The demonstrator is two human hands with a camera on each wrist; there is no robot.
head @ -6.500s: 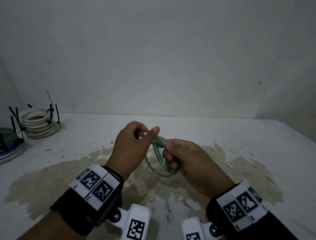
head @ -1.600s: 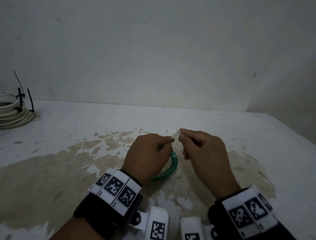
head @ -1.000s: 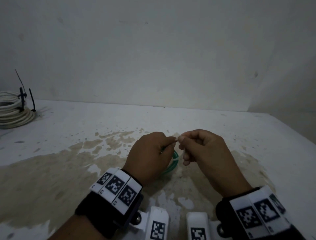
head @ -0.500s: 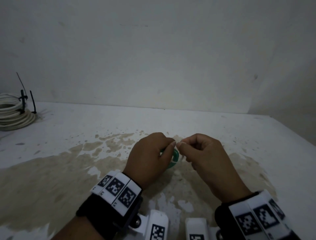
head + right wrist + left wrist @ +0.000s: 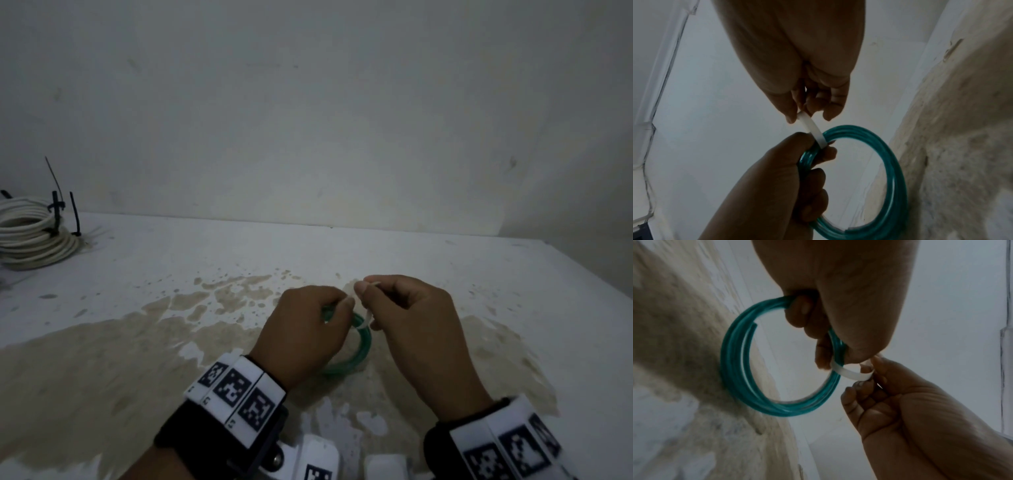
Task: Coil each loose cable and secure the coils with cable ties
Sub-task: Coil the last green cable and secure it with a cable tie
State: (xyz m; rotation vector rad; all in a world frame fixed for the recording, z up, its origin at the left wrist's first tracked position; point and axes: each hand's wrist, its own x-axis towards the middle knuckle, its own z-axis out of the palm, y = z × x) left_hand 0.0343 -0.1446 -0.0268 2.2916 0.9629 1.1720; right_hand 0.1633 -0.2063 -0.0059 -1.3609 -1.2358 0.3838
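Left hand (image 5: 310, 329) grips the green coil (image 5: 740, 369), fingers curled round one side of the bundle and pinching the strands together; the coil stands on edge, its ring roughly upright, its lower rim at or just above the stained surface (image 5: 171, 274) (contact is not clear from the wrist views). Right hand (image 5: 411, 329) is closed in a pinch on the white tie (image 5: 851, 374), thumb and forefinger holding it just beside the left thumb, the other fingers loosely curled.

What the next move turns on, by my reading: the tie lies across the bundle, at right angles to the run of the strands, and passes round them right at the left hand's grip; its free part leads up and away toward the right hand, so a pull along that line, away from the left hand, would draw the loop snug. Both hands are touching or nearly so at the tie; the right is the one placed to pull, the left to brace. One cut cable end shows inside the ring, loose from the bundle.

At the far left lies a white coil (image 5: 32, 236) bound with black ties (image 5: 56, 209).

No brand or readable writing is visible; only square coded markers on the wrist bands (image 5: 236, 394).
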